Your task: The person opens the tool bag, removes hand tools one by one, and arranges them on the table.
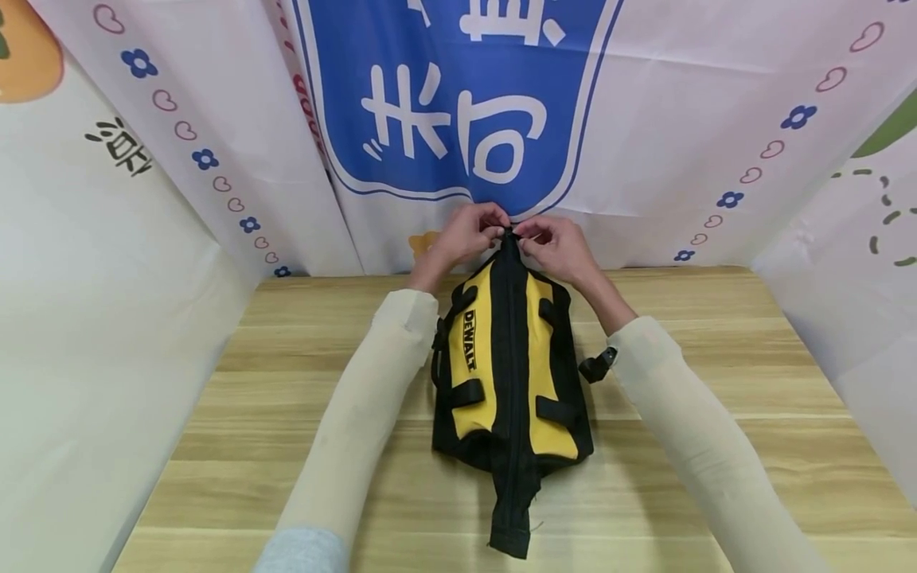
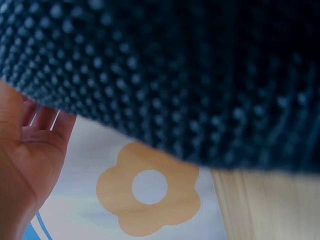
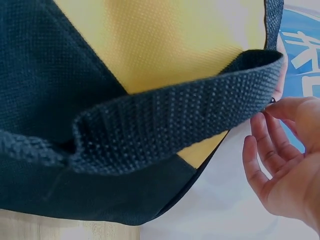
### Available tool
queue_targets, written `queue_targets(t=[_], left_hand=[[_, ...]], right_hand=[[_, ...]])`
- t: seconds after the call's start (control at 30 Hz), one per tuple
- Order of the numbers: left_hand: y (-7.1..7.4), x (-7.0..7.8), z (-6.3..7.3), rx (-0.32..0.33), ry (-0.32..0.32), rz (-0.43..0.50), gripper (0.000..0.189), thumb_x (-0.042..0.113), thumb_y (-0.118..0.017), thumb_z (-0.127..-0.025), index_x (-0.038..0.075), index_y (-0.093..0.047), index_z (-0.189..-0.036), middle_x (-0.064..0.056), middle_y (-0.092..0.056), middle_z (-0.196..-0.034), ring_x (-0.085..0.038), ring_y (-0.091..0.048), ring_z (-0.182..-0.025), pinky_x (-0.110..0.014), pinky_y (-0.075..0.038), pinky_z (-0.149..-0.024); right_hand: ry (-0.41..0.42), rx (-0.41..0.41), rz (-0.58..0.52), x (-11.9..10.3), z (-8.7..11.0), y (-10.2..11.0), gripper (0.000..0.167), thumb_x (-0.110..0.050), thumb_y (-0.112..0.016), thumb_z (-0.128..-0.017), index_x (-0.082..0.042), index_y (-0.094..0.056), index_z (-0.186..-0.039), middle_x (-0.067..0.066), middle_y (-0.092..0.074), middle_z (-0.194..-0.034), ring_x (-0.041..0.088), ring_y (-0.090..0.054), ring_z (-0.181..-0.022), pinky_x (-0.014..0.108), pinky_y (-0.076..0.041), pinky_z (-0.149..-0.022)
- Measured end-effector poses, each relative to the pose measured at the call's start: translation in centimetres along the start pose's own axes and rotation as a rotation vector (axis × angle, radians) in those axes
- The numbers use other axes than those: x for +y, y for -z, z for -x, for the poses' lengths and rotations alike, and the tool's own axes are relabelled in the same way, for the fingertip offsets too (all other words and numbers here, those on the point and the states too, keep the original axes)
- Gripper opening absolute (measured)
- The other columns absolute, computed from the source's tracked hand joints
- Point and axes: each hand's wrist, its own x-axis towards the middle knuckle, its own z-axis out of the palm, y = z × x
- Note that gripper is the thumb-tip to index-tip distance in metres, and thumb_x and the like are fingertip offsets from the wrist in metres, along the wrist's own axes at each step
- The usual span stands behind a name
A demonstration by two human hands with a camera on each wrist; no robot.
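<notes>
A yellow and black DeWalt tool bag (image 1: 476,350) lies lengthwise on the table, its black zipper strip (image 1: 512,358) running along the top. At the bag's far end, my left hand (image 1: 469,232) pinches the tip of that strip. From the other side my right hand (image 1: 555,243) pinches a small dark piece there, which looks like the zipper pull (image 3: 272,101). The fingertips of both hands nearly meet. A black webbing handle (image 3: 170,120) crosses the right wrist view. Blurred dark webbing (image 2: 125,75) hides much of the left wrist view and part of the left hand (image 2: 35,155).
Directly behind the bag's far end hangs a printed cloth (image 1: 645,159) with a blue sign. The wood-grain table (image 1: 301,414) extends on both sides of the bag. A loose zipper tail (image 1: 510,533) points toward me. White side walls (image 1: 107,318) flank the table.
</notes>
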Motion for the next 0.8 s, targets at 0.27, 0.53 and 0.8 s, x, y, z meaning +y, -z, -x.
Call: queue_targets(t=[0.27, 0.53, 0.8], left_hand=[[0.36, -0.21, 0.35, -0.087, 0.015, 0.134, 0.022, -0.006, -0.058, -0.104, 0.001, -0.07, -0.121, -0.017, -0.073, -0.119, -0.028, -0.066, -0.098, -0.029, -0.057, -0.079], [0.35, -0.23, 0.31, -0.071, 0.046, 0.053, 0.011, 0.002, -0.064, -0.104, 0.003, -0.07, -0.114, -0.016, -0.074, -0.115, -0.027, -0.07, -0.096, -0.031, -0.061, -0.08], [0.18, -0.21, 0.16, -0.018, 0.026, -0.016, 0.008, 0.004, -0.064, -0.104, 0.004, -0.071, -0.109, -0.014, -0.075, -0.109, -0.023, -0.069, -0.09, -0.029, -0.06, -0.078]], right_hand=[[-0.01, 0.011, 0.039, -0.41, 0.24, -0.49, 0.023, -0.009, -0.067, -0.102, -0.002, -0.077, -0.121, 0.018, -0.079, -0.12, 0.032, -0.074, -0.101, 0.036, -0.062, -0.089], [-0.021, 0.04, 0.058, -0.71, 0.37, -0.7, 0.021, -0.009, -0.067, -0.101, -0.004, -0.078, -0.119, 0.017, -0.08, -0.115, 0.032, -0.074, -0.101, 0.046, -0.063, -0.093], [-0.004, 0.06, 0.068, -0.85, 0.54, -0.88, 0.019, -0.009, -0.068, -0.101, -0.004, -0.078, -0.116, 0.017, -0.08, -0.113, 0.031, -0.075, -0.098, 0.046, -0.063, -0.091]])
